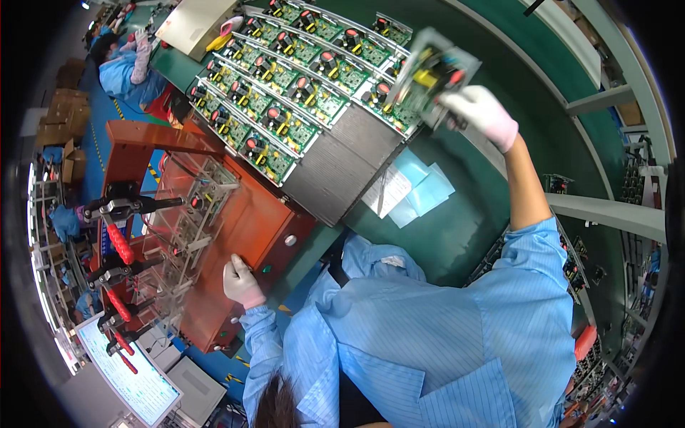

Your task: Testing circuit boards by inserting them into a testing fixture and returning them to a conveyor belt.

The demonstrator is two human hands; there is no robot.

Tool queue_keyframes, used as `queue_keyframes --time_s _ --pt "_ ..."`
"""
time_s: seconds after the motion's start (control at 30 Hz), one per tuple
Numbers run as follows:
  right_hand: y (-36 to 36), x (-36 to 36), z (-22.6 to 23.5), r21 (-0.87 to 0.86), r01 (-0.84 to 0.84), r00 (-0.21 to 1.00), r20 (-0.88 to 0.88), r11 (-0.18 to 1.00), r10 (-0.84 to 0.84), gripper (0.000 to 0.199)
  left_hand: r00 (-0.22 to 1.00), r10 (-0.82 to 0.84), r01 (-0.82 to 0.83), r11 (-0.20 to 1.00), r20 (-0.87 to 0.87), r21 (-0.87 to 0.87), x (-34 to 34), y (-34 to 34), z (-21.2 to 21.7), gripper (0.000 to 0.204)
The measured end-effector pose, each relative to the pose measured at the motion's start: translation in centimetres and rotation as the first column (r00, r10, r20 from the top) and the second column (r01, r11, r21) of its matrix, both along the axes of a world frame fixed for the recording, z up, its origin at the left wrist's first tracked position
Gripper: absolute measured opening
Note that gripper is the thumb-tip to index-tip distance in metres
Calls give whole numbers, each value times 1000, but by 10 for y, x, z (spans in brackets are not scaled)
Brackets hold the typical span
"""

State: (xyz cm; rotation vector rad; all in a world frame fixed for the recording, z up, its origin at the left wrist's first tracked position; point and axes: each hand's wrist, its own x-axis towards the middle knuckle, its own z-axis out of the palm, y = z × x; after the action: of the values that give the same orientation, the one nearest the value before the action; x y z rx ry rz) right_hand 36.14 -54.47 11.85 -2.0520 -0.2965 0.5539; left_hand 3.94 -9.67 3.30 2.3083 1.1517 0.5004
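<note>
My right hand (486,115), in a white glove, is stretched far out to the right. It grips a circuit board (433,75) on a metal plate by its near edge, and the board is tilted and smeared by motion. My left hand (242,283), also gloved, rests with curled fingers on the orange-red test box (246,221), with nothing visible in it. On that box stands a clear plastic fixture (203,207) beside toggle clamps with red handles (120,244). Rows of green circuit boards (300,89) lie ahead, left of the held board.
A black ribbed sheet (346,164) lies in front of the board rows. Blue and white papers (421,189) are on the green table (449,228). Grey frame bars (606,216) cross at right. A monitor (132,371) stands lower left; a co-worker (121,68) sits far left.
</note>
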Motion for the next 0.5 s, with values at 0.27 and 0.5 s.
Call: queue_keyframes --time_s 0.27,0.5 --pt "89 7 -6 -365 -580 814 -226 728 535 42 999 -27 26 999 41 39 -1 0 2 45" --pt "107 12 -19 -731 -324 778 156 601 609 45 999 -15 12 998 46 55 -3 2 -6 45"
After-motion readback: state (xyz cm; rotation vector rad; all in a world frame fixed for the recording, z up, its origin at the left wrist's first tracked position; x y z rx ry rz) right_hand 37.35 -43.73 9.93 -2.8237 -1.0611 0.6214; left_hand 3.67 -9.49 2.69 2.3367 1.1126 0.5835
